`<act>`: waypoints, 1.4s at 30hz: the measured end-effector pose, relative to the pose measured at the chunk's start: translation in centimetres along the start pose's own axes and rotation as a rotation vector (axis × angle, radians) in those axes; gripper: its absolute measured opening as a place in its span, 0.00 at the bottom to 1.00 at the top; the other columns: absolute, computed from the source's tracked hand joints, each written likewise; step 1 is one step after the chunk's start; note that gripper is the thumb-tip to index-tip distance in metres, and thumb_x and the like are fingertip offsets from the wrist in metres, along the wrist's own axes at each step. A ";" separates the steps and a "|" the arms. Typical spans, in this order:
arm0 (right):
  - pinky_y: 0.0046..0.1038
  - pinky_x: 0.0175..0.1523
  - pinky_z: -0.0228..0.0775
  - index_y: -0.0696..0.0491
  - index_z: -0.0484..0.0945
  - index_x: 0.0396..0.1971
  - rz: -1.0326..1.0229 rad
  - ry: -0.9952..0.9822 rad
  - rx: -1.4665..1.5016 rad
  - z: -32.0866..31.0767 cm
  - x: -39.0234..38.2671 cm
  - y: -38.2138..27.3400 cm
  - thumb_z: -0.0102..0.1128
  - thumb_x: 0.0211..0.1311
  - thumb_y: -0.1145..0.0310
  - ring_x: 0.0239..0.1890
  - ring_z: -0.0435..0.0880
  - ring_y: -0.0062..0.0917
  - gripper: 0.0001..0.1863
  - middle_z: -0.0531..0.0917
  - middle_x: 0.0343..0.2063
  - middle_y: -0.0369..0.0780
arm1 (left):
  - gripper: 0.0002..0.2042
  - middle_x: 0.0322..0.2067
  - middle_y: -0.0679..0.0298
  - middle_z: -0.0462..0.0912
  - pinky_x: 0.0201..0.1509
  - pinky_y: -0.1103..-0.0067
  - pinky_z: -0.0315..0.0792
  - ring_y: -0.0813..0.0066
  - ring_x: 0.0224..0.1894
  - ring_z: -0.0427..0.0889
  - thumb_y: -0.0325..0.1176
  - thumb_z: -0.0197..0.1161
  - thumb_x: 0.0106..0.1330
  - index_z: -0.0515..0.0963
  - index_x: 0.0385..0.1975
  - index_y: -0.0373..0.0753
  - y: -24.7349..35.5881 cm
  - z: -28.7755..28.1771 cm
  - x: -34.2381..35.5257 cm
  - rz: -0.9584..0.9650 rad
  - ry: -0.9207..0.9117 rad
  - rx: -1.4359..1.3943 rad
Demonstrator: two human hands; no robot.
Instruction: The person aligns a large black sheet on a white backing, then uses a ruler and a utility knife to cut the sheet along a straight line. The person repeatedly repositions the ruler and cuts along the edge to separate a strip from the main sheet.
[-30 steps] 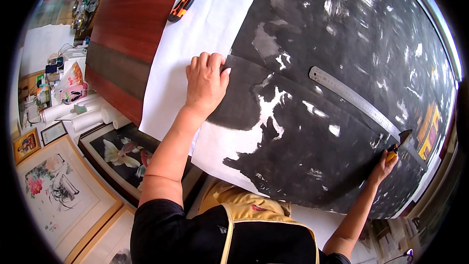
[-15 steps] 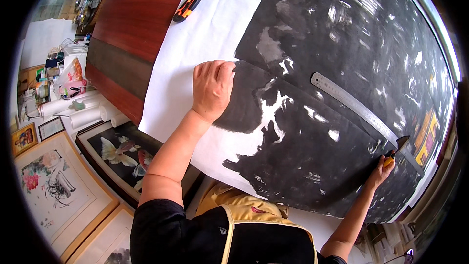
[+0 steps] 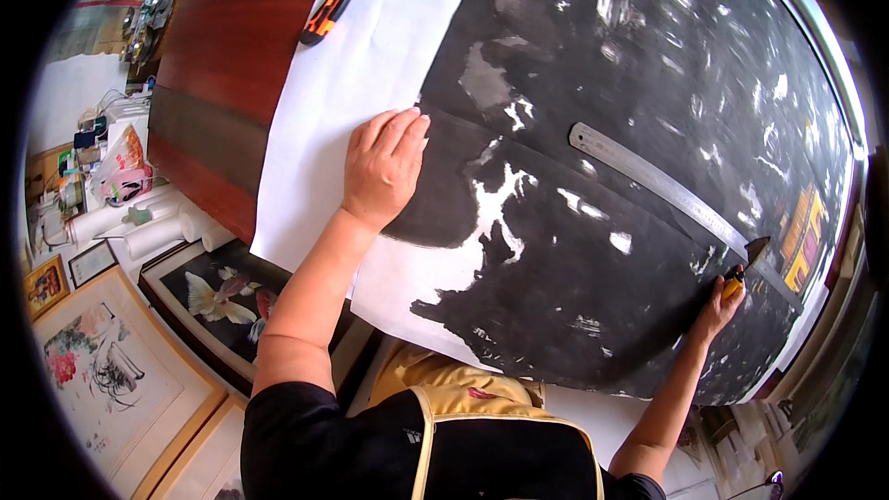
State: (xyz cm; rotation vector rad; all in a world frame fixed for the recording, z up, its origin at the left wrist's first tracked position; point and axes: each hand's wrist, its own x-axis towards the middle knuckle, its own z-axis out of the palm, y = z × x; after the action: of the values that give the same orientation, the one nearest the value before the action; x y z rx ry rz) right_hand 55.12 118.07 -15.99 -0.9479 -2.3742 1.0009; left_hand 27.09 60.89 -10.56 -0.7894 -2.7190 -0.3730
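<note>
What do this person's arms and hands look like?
The left hand and right hand are bare, with no gloves. Short black sleeves leave both forearms uncovered, and I can't see a watch or bracelet.

The long, silver-coloured metal ruler is bearing fine scale markings, too small for reading. The black, short-sleeved fabric shirt is displaying a small white emblem. No lettering is appearing legibly.

left hand | fingers curled before | now straighter, flatter
</note>
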 end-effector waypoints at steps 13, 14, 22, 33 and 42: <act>0.14 0.43 0.64 0.51 0.74 0.47 0.058 0.020 0.217 -7.5 0.2 -6.9 0.63 0.70 0.71 0.37 0.71 0.10 0.10 0.82 0.44 0.33 | 0.19 0.57 0.61 0.79 0.64 0.66 0.68 0.60 0.58 0.76 0.32 0.59 0.73 0.77 0.62 0.44 -1.5 1.4 -0.4 0.118 -0.103 0.018; 0.14 0.40 0.63 0.52 0.73 0.44 0.126 -0.015 0.273 -9.2 0.0 -8.0 0.63 0.71 0.71 0.34 0.70 0.10 0.08 0.82 0.42 0.32 | 0.18 0.57 0.61 0.79 0.65 0.66 0.67 0.60 0.59 0.75 0.32 0.58 0.74 0.77 0.63 0.44 -1.5 1.6 -0.5 0.114 -0.109 0.025; 0.16 0.35 0.63 0.55 0.79 0.49 0.076 -0.155 -0.244 -15.5 0.1 -6.2 0.61 0.72 0.68 0.30 0.68 0.10 0.11 0.74 0.27 0.29 | 0.18 0.62 0.62 0.77 0.67 0.67 0.65 0.62 0.61 0.74 0.31 0.55 0.76 0.76 0.63 0.42 -1.4 1.2 0.0 0.166 -0.103 0.042; 0.24 0.35 0.72 0.55 0.78 0.34 -0.042 -0.296 -0.368 -13.1 4.0 -4.3 0.71 0.61 0.69 0.26 0.78 0.20 0.10 0.86 0.29 0.37 | 0.18 0.62 0.61 0.77 0.68 0.67 0.64 0.61 0.62 0.74 0.29 0.54 0.75 0.76 0.63 0.41 -1.3 1.0 0.0 0.145 -0.118 0.009; 0.31 0.37 0.74 0.55 0.80 0.31 -0.247 -0.484 -0.414 -9.7 6.1 -9.6 0.73 0.57 0.69 0.32 0.84 0.34 0.09 0.84 0.31 0.39 | 0.18 0.63 0.63 0.77 0.66 0.68 0.65 0.61 0.61 0.74 0.29 0.55 0.74 0.76 0.63 0.43 -0.8 1.0 -0.1 0.128 -0.107 -0.003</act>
State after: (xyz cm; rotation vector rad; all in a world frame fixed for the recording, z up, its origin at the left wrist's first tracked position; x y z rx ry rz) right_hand 52.30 122.00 -1.88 -0.5528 -3.0950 0.7145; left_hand 26.51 60.53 -11.65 -1.0058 -2.7467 -0.3153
